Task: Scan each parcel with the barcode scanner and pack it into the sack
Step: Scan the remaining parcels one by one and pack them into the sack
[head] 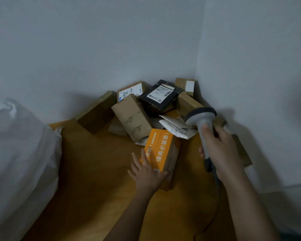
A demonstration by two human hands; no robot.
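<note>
An orange box parcel (161, 150) with white print lies on the wooden floor in front of the parcel pile. My left hand (146, 173) lies on its near left side, fingers spread and straight, thumb against its near corner. My right hand (219, 150) grips the handle of the grey barcode scanner (201, 117), whose head points toward the pile. The scanner's cable (215, 202) trails down along my right forearm. The white sack (21, 162) bulges at the left edge.
Piled in the room's corner are a brown carton (133, 117), a black parcel with a white label (159, 98), a white mailer bag (178, 126) and several more cartons. White walls close in behind and to the right. Bare wooden floor (94, 180) lies between sack and pile.
</note>
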